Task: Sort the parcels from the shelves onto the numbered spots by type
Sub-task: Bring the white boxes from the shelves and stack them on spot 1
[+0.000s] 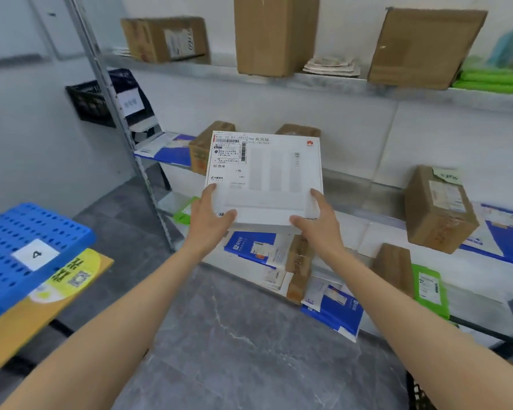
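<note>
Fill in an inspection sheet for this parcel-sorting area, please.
Surface: tiered grey metal shelves; grey marbled floor.
Job's things: flat white cardboard box with a shipping label, held before the shelves; blue perforated plastic panel marked 4, lower left.
Clutter: brown cardboard boxes, blue-and-white mailers, green bags on the shelves.
Grippers: left hand and right hand grip the box's near corners.
Cables: nothing seen.
Surroundings: white wall; black plastic basket at left.

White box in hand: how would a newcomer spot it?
Face the metal shelves, centre. The left hand and right hand hold a flat white box by its near edge. Unlike the brown cartons behind, it is white, label top-left.
</note>
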